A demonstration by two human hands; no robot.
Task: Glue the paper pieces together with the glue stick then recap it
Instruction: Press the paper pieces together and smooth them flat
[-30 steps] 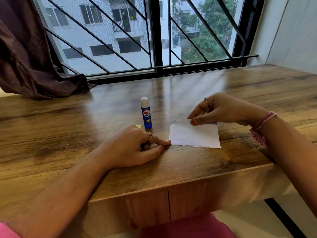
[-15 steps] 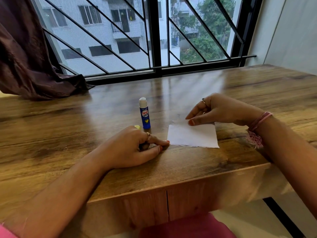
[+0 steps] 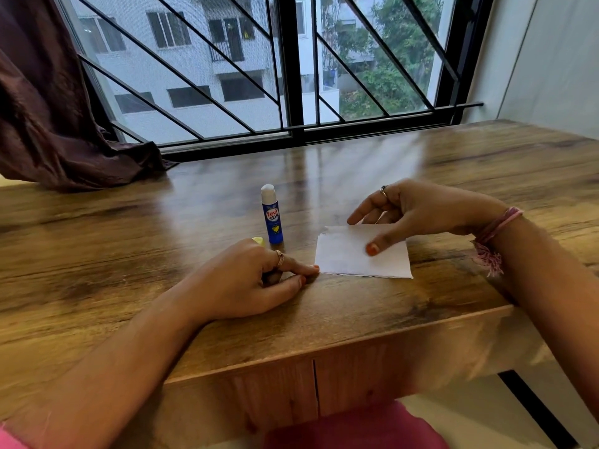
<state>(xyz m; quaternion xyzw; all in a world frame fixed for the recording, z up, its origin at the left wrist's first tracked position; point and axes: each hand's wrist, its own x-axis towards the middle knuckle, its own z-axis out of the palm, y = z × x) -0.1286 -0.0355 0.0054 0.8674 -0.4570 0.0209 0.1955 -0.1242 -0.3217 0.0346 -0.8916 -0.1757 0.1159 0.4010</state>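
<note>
A blue glue stick [image 3: 272, 218] stands upright on the wooden table [image 3: 129, 241], uncapped, with white glue showing at its top. Its yellow cap [image 3: 258, 241] peeks out just behind my left hand [image 3: 246, 280]. That hand rests on the table with fingers curled, and its index fingertip touches the near left corner of the white paper [image 3: 343, 259]. The paper lies flat near the table's front edge. My right hand [image 3: 421, 212] holds it, with the thumb pressed on top near the middle and the fingers at the far edge.
A dark brown curtain [image 3: 48, 124] drapes onto the table's far left. A barred window [image 3: 291, 76] runs along the far edge, and a white wall [image 3: 551, 59] stands at the right. The table's front edge with a drawer seam [image 3: 314, 384] is close below my hands.
My right thumb has slid from the paper's far left corner onto its middle, and the fingers have spread. My left hand and the glue stick have stayed in place.
</note>
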